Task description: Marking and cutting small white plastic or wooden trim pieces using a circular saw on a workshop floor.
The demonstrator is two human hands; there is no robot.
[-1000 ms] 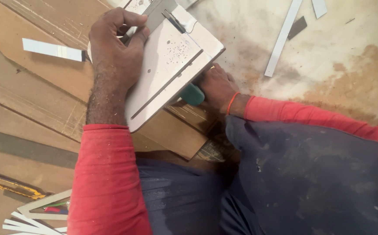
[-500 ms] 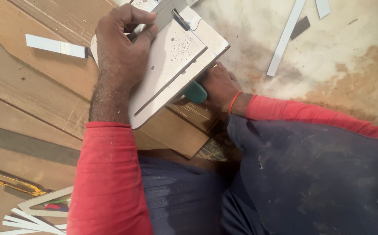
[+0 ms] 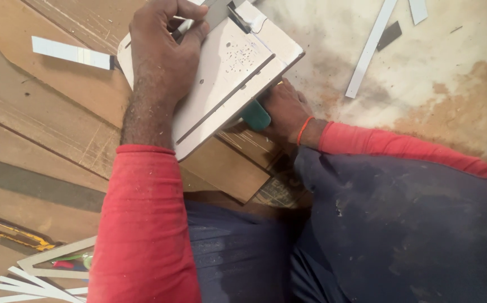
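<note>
A white laminate board (image 3: pixel 229 78) with a long slot cut in it lies tilted over brown wooden boards (image 3: pixel 47 118). My left hand (image 3: pixel 162 50) presses down on the board's upper part, fingers curled around a thin grey strip at its top edge. My right hand (image 3: pixel 283 109) sits just under the board's lower edge, closed around the teal handle of a tool (image 3: pixel 255 115); the rest of the tool is hidden beneath the board. Both arms wear red sleeves.
Loose white strips lie around: one on the wood at the left (image 3: pixel 72 52), one on the concrete floor at the upper right (image 3: pixel 367 50), several at the bottom left (image 3: pixel 36 283). My dark trousers (image 3: pixel 400 230) fill the lower right. A yellow-edged tool (image 3: pixel 13 230) lies at the left.
The view has shifted slightly, so the board and hands appear a little higher and further right. Both hands keep the same hold.
</note>
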